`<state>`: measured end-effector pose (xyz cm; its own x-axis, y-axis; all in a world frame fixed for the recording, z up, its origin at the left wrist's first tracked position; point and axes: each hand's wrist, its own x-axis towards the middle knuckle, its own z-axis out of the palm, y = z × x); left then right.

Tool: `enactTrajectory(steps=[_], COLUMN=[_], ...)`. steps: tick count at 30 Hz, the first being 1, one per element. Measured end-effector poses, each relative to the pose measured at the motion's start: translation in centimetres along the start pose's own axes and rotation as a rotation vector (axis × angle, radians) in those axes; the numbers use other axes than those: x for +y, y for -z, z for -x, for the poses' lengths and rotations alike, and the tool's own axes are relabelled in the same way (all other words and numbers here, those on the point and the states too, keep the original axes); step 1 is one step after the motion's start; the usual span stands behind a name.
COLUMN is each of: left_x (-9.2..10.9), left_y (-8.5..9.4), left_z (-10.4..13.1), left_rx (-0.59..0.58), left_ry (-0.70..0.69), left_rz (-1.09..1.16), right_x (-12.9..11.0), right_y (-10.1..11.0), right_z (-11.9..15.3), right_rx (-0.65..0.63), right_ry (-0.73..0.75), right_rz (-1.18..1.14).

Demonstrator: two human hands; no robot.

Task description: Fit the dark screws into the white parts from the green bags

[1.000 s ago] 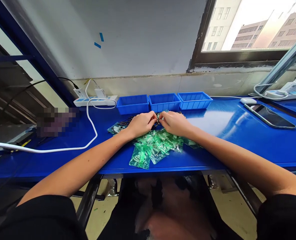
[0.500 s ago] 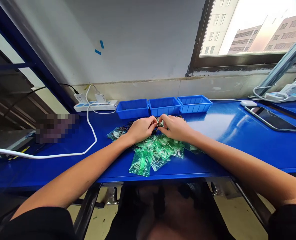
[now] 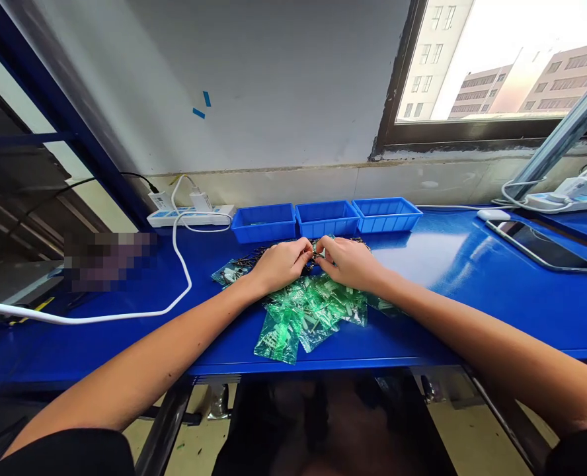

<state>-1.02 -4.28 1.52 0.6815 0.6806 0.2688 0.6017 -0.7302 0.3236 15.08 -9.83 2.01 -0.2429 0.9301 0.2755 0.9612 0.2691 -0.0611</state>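
We can't read any text, labels, brands, numbers or signs here (any print on the plugs is too small).

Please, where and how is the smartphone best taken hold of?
Grip the smartphone by both long edges, near its right end, probably with the right hand from above: it lies flat, and a small white object sits close to its left end.

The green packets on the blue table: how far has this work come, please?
Green packets already hold pale pieces, so filling looks done there. Left hand and right hand work at something too small to identify. Loose dark pieces beside them probably remain.
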Motion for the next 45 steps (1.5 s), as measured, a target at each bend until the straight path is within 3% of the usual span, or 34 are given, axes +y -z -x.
enactTrajectory(steps=[45], left_x=[-0.10], left_y=[-0.12], left_z=[-0.10], left_rx=[-0.016], left_ry=[-0.032], left_rz=[0.009], right_x=[0.56], right_y=[-0.77], right_z=[-0.23], right_rx=[0.004], right_ry=[0.037], right_rz=[0.065])
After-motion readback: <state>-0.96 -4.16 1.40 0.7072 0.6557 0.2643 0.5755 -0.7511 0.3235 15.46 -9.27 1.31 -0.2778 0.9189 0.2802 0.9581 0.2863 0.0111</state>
